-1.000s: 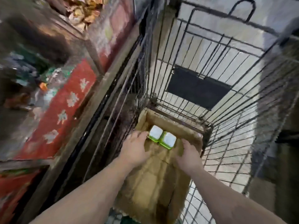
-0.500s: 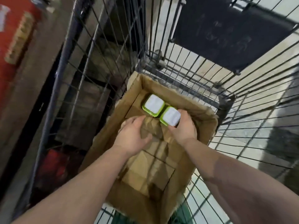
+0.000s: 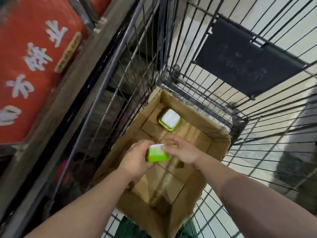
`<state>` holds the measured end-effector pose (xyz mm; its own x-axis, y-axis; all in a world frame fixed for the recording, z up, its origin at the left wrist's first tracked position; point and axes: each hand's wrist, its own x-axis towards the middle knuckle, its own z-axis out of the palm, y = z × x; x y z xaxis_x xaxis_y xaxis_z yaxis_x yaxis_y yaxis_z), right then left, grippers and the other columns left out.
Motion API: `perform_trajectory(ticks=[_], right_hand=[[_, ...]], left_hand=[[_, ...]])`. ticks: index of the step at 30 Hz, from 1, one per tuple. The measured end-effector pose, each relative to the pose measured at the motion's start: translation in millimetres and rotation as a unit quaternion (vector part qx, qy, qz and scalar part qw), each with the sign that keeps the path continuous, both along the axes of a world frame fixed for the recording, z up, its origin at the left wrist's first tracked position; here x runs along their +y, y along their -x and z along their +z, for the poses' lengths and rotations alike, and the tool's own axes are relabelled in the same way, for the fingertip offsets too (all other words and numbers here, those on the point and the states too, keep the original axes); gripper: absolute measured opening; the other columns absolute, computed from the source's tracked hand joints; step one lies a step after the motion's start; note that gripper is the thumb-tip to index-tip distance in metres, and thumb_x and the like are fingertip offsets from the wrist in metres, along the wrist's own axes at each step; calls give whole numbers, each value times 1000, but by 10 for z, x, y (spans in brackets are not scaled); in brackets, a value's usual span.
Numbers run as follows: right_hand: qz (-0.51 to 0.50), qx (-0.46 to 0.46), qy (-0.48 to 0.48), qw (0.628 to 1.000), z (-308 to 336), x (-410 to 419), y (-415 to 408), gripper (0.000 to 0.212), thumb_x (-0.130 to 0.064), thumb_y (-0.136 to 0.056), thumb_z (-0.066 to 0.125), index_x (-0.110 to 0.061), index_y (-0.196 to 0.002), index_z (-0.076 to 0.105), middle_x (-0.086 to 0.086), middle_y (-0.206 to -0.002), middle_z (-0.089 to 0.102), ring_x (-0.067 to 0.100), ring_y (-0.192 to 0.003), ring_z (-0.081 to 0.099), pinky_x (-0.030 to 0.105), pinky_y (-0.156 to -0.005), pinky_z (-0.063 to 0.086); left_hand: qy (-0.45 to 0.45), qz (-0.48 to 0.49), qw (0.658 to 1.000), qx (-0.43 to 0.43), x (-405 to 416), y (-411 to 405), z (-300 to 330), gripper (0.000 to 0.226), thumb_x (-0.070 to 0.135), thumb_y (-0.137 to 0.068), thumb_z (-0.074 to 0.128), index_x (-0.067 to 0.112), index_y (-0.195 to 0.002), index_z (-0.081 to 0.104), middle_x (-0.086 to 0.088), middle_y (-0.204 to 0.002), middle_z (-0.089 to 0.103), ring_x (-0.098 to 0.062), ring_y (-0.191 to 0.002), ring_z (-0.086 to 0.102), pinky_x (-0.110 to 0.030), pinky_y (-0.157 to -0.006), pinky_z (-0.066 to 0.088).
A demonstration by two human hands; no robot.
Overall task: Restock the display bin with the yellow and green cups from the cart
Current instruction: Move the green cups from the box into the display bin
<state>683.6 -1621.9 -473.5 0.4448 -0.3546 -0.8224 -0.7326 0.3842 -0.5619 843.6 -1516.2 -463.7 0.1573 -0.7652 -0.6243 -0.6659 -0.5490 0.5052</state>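
Observation:
An open cardboard box (image 3: 221, 134) sits in the bottom of a wire cart (image 3: 197, 66). One green cup with a white lid (image 3: 169, 119) stands upright in the box's far corner. My left hand (image 3: 135, 160) is shut on a second green cup (image 3: 156, 154), tilted on its side and lifted above the box floor. Beside that cup, my right hand (image 3: 183, 150) has its fingers spread, fingertips at the white lid's edge; it is blurred.
The cart's wire walls rise on every side of the box, with a dark panel (image 3: 247, 60) on the far wall. A red display bin front with white characters (image 3: 34, 66) stands to the left, outside the cart. Pale floor tiles show through the wires.
The right-hand cup left the box corner and is now in my left hand, lifted and tipped. My right hand has released it. The view has swung left toward the red bin.

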Motion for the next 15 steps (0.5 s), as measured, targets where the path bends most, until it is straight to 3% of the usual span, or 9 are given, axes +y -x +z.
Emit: perform_trajectory(ticks=[3,5,10,15], right_hand=[[-5,83,124,989,-221,-78,-52,76,-43,-85,66,-25,-148,27,3,-139,49,21,-121,54,22,-96,41],[-9,134,192,972,-396,-127,-79,80,-42,-83,66,-29,-148,22,7,-147,43,28,-132,45,35,-106,40],[0,178,255,950,-680,-266,-230,84,-33,-79,70,-30,-147,20,11,-136,41,35,-121,48,43,-96,44],[-57,177,284,941,-781,-291,-323,67,-33,-75,75,-23,-130,38,8,-127,45,34,-114,50,40,-93,42]], left_hand=[[-74,73,994,-18,94,-57,-93,45,38,-74,73,25,-114,57,2,-112,62,-22,-107,57,-30,-87,46],[-127,110,986,-10,118,-106,-172,45,43,-75,73,27,-113,56,1,-105,64,-24,-103,60,-27,-80,46],[-169,194,965,53,113,-157,-333,54,45,-82,69,22,-127,51,1,-113,57,-20,-110,54,-22,-81,37],[-161,225,957,83,146,-174,-428,52,42,-80,72,21,-125,55,5,-105,59,-17,-103,57,-25,-83,42]])
